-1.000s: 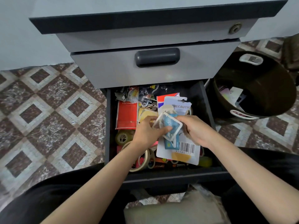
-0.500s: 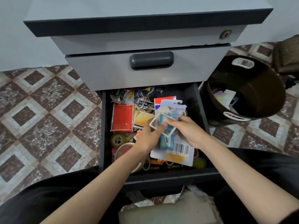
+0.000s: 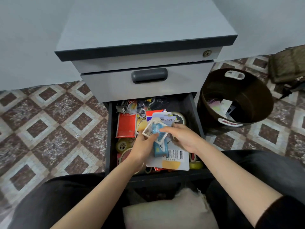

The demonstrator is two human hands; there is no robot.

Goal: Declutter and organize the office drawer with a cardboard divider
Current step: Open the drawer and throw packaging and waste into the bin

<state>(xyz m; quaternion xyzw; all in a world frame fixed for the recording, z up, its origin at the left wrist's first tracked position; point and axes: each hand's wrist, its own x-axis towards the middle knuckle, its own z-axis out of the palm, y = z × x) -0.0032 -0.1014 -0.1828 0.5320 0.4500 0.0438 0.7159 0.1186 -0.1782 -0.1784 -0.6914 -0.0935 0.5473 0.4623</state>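
Note:
The bottom drawer of the grey cabinet stands open, packed with clutter. Over its middle, my left hand and my right hand both hold a small clear blister pack with a blue item inside. Under it my right hand also holds a white backing card with a barcode and the word "PRECAUTION". A red stationery packet lies at the drawer's left, tape rolls below it. No cardboard divider is in view.
A dark round bin with paper scraps stands on the tiled floor right of the cabinet. A brown bag lies behind it. The shut upper drawer overhangs the open one. A beige cushion sits between my knees.
Both hands stay on the blister pack and card; the pack has tilted a little in my fingers. The camera view has shifted so that more of the cabinet top shows.

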